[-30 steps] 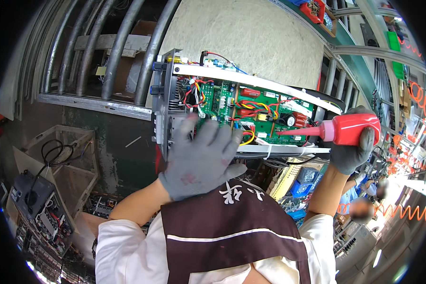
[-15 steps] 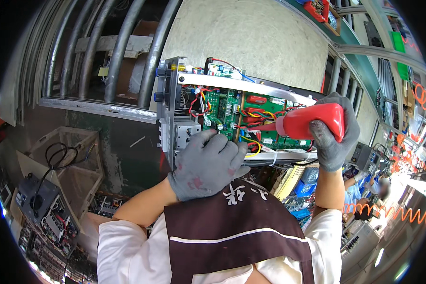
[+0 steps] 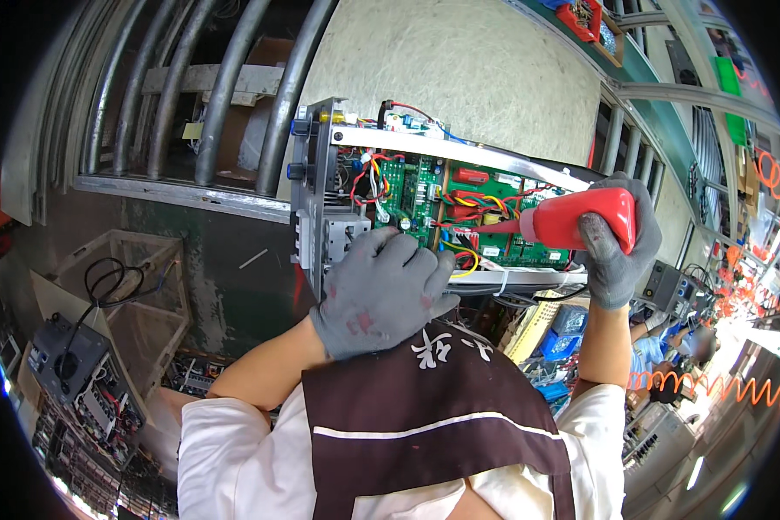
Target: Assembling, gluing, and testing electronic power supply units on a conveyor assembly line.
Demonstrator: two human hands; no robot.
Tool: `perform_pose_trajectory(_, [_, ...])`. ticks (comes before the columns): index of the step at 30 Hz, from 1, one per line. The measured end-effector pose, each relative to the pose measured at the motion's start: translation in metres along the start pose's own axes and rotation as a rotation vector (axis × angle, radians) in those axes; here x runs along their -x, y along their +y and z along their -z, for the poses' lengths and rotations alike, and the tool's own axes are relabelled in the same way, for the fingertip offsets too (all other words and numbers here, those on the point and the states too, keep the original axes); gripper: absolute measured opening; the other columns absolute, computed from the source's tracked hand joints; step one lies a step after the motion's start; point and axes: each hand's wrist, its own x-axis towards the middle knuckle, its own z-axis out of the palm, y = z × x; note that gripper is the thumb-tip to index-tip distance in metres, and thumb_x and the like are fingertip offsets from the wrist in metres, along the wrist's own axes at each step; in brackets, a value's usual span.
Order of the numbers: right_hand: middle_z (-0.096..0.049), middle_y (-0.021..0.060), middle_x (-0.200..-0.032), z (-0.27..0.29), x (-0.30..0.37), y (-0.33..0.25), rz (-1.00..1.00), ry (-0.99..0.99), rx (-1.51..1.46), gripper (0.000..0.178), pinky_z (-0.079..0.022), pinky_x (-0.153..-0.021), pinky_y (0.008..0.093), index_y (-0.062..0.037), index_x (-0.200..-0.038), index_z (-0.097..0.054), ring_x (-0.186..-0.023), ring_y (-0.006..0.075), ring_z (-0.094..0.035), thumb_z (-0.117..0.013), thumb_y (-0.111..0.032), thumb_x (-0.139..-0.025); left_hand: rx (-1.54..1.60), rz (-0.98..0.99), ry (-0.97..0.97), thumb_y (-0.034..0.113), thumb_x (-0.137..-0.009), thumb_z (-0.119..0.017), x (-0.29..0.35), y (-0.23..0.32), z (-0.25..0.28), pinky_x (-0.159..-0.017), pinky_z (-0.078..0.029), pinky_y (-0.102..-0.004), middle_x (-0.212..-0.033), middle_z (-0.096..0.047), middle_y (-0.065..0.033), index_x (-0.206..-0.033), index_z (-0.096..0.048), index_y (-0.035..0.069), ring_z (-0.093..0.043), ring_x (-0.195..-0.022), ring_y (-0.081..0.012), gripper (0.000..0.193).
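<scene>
An open metal chassis (image 3: 321, 204) stands on the bench in front of me, with a green circuit board (image 3: 420, 195) and coloured wires inside. My left hand (image 3: 381, 290), in a grey glove, rests on the chassis's near lower edge and steadies it. My right hand (image 3: 615, 247), also gloved, grips a red squeeze bottle (image 3: 581, 217). The bottle's thin nozzle points left at the wiring in the middle of the board.
Grey metal bars (image 3: 225, 87) and a textured beige wall rise behind the chassis. A wooden crate (image 3: 147, 295) with a black cable and other electronic units (image 3: 61, 364) sit at the left. Blue bins (image 3: 563, 325) and another person (image 3: 667, 355) are at the right.
My right hand has carried the red bottle left and turned it, so its nozzle now reaches the board's wiring. My left hand stays on the chassis.
</scene>
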Motion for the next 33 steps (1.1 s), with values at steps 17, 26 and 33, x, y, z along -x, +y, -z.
perform_pose_trajectory(17, [-0.064, 0.0147, -0.079, -0.023, 0.015, -0.046, 0.762, -0.003, 0.172, 0.047, -0.050, -0.061, 0.0333, 0.0005, -0.095, -0.059, -0.067, 0.0247, -0.062, -0.084, -0.013, -0.058, -0.061, 0.197, 0.492, 0.030, -0.073, -0.068, 0.037, -0.010, 0.028, -0.092, -0.039, -0.0446, -0.086, -0.053, -0.0010, -0.082, -0.064, 0.014, -0.051, -0.092, -0.0215, 0.019])
perform_pose_trajectory(26, [-0.063, 0.0160, -0.075, -0.053, 0.012, -0.067, 0.906, -0.168, 0.463, 0.047, -0.051, -0.056, 0.0331, 0.0016, -0.094, -0.058, -0.062, 0.0265, -0.062, -0.084, -0.015, -0.058, 0.046, 0.407, 0.754, 0.043, -0.087, -0.058, 0.067, -0.034, -0.012, -0.098, -0.028, -0.0476, -0.095, -0.050, -0.0026, -0.099, -0.058, 0.019, -0.047, -0.100, -0.0240, 0.027])
perform_pose_trajectory(33, [-0.063, 0.0157, -0.075, -0.062, 0.008, -0.074, 0.853, -0.156, 0.499, 0.044, -0.051, -0.056, 0.0332, 0.0018, -0.090, -0.059, -0.062, 0.0269, -0.062, -0.085, -0.016, -0.060, 0.149, 0.323, 0.903, 0.030, -0.083, -0.059, 0.061, -0.044, -0.031, -0.098, -0.029, -0.0476, -0.096, -0.052, -0.0042, -0.096, -0.056, 0.015, -0.049, -0.098, -0.0240, 0.020])
